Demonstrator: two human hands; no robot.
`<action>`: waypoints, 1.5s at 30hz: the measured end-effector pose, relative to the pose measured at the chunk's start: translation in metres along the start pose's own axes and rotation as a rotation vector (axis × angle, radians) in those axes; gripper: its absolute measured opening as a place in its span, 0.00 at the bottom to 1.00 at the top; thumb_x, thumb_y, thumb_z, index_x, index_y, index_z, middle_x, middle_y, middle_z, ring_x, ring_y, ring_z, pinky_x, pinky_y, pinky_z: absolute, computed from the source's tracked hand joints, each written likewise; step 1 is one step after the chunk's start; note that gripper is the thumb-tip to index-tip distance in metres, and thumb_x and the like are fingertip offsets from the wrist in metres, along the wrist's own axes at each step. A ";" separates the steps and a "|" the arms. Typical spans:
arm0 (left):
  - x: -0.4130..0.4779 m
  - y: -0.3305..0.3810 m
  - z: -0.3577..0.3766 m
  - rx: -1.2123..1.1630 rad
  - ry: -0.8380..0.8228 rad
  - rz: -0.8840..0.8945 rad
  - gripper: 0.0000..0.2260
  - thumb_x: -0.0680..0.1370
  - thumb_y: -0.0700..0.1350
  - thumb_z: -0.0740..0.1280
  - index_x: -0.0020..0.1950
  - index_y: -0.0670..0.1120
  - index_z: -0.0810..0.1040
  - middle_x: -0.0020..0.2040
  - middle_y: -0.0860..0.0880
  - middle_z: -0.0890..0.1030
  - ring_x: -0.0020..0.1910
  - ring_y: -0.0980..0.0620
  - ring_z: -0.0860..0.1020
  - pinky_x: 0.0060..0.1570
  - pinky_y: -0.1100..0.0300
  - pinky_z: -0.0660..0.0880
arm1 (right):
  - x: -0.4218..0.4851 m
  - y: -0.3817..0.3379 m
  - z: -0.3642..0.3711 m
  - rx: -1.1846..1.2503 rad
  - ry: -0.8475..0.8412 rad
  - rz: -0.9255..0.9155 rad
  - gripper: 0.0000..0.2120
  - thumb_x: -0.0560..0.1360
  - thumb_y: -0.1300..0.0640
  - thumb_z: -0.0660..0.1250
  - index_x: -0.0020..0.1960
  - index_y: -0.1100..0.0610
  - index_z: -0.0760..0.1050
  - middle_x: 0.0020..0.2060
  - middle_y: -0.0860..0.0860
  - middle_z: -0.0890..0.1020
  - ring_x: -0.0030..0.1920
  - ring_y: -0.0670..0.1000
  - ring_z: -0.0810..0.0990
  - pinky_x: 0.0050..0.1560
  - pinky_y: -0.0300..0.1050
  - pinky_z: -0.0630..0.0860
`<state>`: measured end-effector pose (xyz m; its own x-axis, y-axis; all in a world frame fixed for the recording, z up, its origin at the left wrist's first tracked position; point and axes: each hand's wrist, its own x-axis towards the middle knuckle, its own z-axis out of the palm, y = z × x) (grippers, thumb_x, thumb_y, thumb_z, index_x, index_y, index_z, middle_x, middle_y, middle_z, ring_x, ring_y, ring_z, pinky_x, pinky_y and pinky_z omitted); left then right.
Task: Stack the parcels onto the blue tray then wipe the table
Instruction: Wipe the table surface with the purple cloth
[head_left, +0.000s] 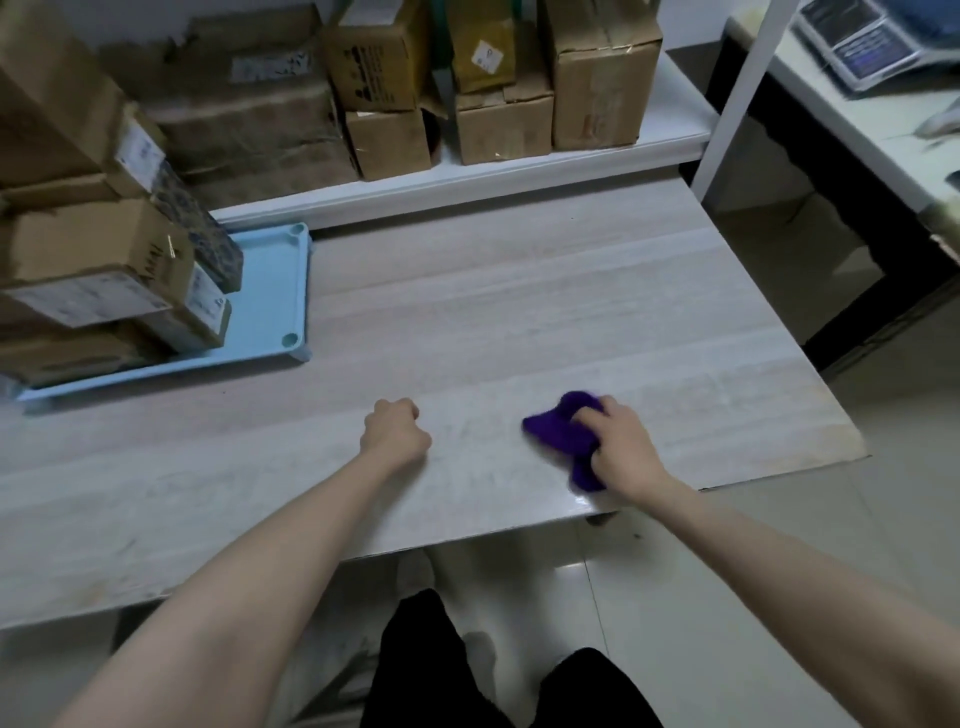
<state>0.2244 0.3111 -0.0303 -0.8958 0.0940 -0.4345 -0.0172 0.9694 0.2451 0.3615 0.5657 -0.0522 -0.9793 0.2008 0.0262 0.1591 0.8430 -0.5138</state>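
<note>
The parcels (98, 280) are stacked on the blue tray (270, 312) at the far edge of the worktop (519, 312), on its left side, so I judge the step in hand is the wiping. My right hand (621, 444) grips the purple cloth (563, 434) near the front right corner, fingers (592, 415) curled around it. The left hand (397, 434) rests beside it as a closed fist, holding nothing. To wipe well I would flatten the bunched cloth — more contact — press evenly, and make overlapping strokes from the right edge toward the tray, lifting the left hand out of the path.
</note>
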 end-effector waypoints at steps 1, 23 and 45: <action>-0.002 -0.001 0.001 -0.013 0.003 -0.006 0.18 0.73 0.39 0.64 0.64 0.45 0.74 0.65 0.42 0.70 0.63 0.41 0.72 0.59 0.55 0.72 | -0.009 -0.018 0.013 -0.006 -0.037 -0.143 0.15 0.62 0.65 0.62 0.46 0.59 0.81 0.41 0.59 0.77 0.40 0.61 0.76 0.40 0.44 0.67; -0.004 -0.026 -0.047 -0.124 0.018 0.011 0.20 0.72 0.36 0.62 0.64 0.45 0.75 0.66 0.43 0.73 0.62 0.44 0.74 0.57 0.57 0.73 | -0.010 -0.117 0.058 -0.362 -0.302 -0.284 0.17 0.67 0.61 0.70 0.56 0.57 0.76 0.52 0.59 0.75 0.52 0.62 0.74 0.40 0.50 0.64; 0.068 -0.223 -0.118 -0.466 0.318 -0.312 0.15 0.72 0.33 0.62 0.56 0.41 0.79 0.54 0.43 0.81 0.55 0.44 0.78 0.54 0.58 0.73 | 0.094 -0.353 0.199 -0.079 -0.649 -0.690 0.24 0.74 0.65 0.63 0.70 0.55 0.69 0.66 0.56 0.68 0.59 0.62 0.67 0.52 0.56 0.74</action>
<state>0.1147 0.0744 -0.0124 -0.9042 -0.3174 -0.2857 -0.4250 0.7335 0.5304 0.1884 0.1882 -0.0390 -0.7346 -0.6509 -0.1914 -0.4961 0.7078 -0.5029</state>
